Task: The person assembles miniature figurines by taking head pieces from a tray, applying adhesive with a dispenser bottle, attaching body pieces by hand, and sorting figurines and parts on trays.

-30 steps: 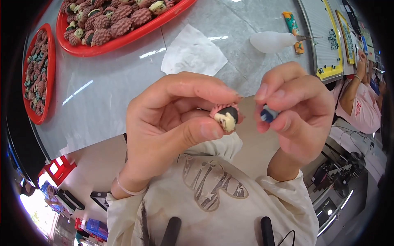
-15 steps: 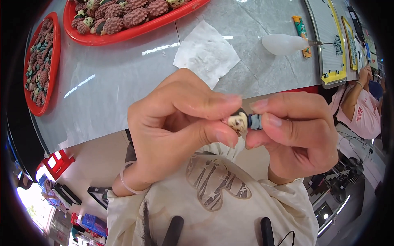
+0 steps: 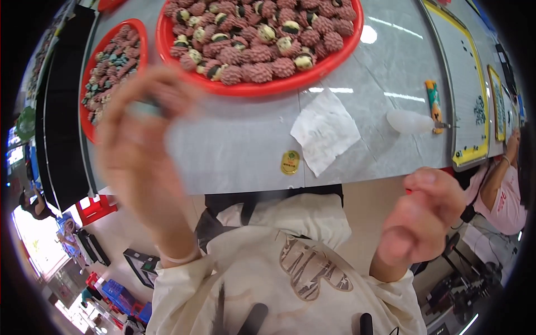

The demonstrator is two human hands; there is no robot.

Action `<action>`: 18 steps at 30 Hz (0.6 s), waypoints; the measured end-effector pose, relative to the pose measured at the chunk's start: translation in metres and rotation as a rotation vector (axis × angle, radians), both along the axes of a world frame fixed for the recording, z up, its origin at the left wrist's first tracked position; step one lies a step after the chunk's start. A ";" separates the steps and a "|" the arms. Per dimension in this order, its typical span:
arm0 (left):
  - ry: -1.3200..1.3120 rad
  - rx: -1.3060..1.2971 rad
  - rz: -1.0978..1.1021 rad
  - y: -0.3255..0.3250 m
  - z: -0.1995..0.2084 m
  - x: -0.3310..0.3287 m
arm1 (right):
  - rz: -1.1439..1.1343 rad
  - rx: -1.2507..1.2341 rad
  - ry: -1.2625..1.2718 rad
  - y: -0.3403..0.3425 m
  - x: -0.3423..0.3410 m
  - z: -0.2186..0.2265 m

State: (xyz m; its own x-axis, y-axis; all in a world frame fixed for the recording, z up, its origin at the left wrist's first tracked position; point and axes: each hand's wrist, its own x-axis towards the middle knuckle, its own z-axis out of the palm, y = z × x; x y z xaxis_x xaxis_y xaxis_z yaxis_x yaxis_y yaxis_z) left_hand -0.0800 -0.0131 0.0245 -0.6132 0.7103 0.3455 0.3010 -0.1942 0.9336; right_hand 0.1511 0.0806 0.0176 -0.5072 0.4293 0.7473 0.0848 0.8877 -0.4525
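Note:
My left hand is up over the right edge of the smaller red tray, smeared by motion. Between its curled fingers sits a small figurine, of which only a teal and dark patch shows. My right hand hangs in front of the table's near edge. Its fingers are bent, the thumb stands apart from them, and nothing shows in the grasp. The smaller tray holds pink and teal figurines. A bigger red tray is heaped with pink, knobbly-haired figurine heads with cream faces.
A white tissue and a gold oval sticker lie on the grey table. Farther right are a white squeeze bottle with a needle tip, an orange-green tube and a yellow-edged tray. A co-worker's arm shows beyond.
My hands have parted. The left has swung left and away toward the smaller tray with the figurine; the right has let go and dropped slightly. The view has shifted, bringing the sticker into sight.

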 end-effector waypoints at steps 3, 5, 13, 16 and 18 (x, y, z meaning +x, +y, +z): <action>0.498 -0.464 0.341 -0.011 0.023 -0.058 | -0.173 -0.153 0.060 0.009 0.020 0.001; 0.627 -0.427 0.231 -0.003 0.029 -0.060 | -0.205 -0.224 0.098 0.014 0.022 -0.002; 0.691 -0.447 -0.312 0.083 0.013 -0.017 | -0.253 -0.404 0.187 0.029 0.027 -0.008; 0.772 -0.413 -0.311 0.083 0.016 -0.020 | -0.324 -0.434 0.239 0.035 0.032 -0.013; 0.753 -0.320 -0.152 0.077 0.021 -0.014 | -0.315 -0.472 0.182 0.035 0.025 -0.012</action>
State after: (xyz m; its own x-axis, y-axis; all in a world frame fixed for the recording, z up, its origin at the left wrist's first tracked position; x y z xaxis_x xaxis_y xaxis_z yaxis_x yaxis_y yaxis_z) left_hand -0.0935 0.0642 0.0458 -0.1880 0.9003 0.3925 0.8590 -0.0430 0.5102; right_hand 0.1756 0.1154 0.0056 -0.1828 0.8452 0.5023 0.1959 0.5319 -0.8238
